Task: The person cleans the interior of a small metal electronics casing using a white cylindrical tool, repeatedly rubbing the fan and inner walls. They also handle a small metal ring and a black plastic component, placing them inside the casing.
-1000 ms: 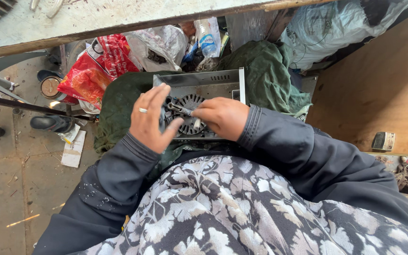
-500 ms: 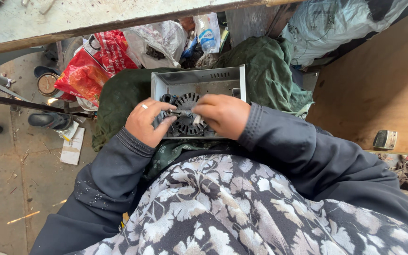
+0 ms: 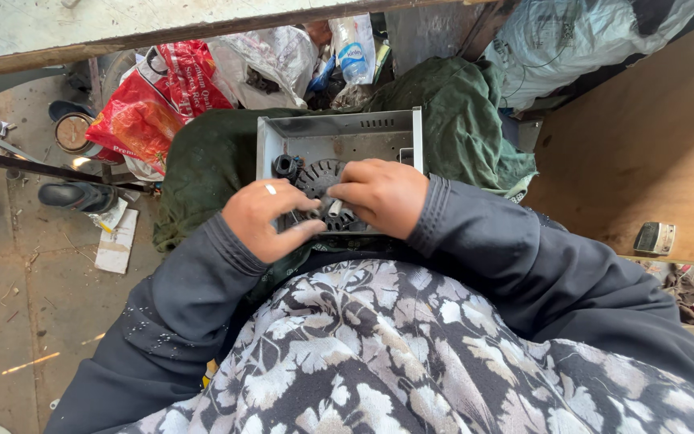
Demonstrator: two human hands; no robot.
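1. here, in the head view, a gray metal box lies on the person's lap, on top of a dark green cloth. it is in the middle of the picture.
2. the box is open on top, so you can see inside it. its long side runs left to right, and its far wall, with a row of small slots, is turned away from the person.
3. inside the box sits a round black fan with thin blades. a small black round part sits just beside it, near the left wall.
4. the left hand rests on the near left part of the box. it has a ring on one finger. its fingers are bent and touch the fan, but i cannot tell if they squeeze anything.
5. the right hand lies over the right side of the fan. its fingers are curled together and pinch a small pale piece at the fan. what that piece is, i cannot tell.
6. the two hands are very close, almost touching.
7. past the box there is a red bag, a clear plastic bag and a plastic bottle.
8. on the floor at the left lie a black shoe, a round tin and a flat white paper piece.
9. at the right is a brown wooden board, with a small gray thing at its near edge.
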